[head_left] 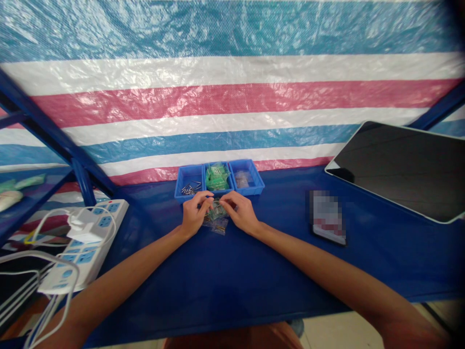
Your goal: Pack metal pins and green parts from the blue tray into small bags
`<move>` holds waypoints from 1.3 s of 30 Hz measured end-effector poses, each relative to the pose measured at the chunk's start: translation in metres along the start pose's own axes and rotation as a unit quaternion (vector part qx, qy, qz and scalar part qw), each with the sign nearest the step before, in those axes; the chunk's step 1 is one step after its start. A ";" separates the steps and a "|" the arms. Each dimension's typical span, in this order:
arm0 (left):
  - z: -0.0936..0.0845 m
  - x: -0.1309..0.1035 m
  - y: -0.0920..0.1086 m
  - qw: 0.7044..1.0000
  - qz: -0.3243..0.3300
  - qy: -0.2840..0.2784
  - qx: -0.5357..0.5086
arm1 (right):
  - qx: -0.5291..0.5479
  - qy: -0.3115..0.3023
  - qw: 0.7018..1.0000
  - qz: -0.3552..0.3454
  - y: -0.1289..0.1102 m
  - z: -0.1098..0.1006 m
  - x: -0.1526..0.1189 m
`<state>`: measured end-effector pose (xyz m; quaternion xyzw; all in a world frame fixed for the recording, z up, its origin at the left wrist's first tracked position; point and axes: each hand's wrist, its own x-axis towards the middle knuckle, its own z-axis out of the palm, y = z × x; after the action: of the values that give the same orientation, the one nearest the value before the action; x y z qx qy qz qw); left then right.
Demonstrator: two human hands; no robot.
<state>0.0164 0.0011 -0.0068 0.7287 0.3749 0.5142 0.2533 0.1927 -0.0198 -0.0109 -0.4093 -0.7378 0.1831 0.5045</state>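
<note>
Pinching clear bag (pixel 217 209): my left hand (pixel 193 214), my right hand (pixel 241 212), fingertips narrow at its top. Light, even grip best, low beside blue trays (pixel 249 192); bag's opening unclear.

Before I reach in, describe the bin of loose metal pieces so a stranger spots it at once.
On the blue table, against the striped sheet, blue bins stand in a row. Take the left-end bin, just beyond the left hand. It alone holds loose, thin metal pieces; its neighbour holds green packets, and the right-end bin clear bags.
</note>
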 end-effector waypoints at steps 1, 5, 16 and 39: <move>0.000 0.000 0.001 1.000 0.003 0.000 0.006 | 0.001 0.009 1.000 0.012 0.000 0.000 0.000; -0.001 0.002 0.004 0.999 0.031 0.008 0.038 | 0.019 0.049 0.996 0.069 0.002 -0.001 0.001; 0.001 0.004 0.005 0.998 0.015 0.009 0.062 | 0.037 0.031 0.997 0.068 0.002 0.000 0.001; -0.002 0.001 0.010 0.998 0.037 0.030 0.050 | -0.008 -0.008 1.000 0.000 -0.001 -0.002 0.002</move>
<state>0.0173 -0.0040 0.0026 0.7383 0.3797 0.5255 0.1862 0.1935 -0.0187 -0.0081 -0.4123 -0.7434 0.1806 0.4948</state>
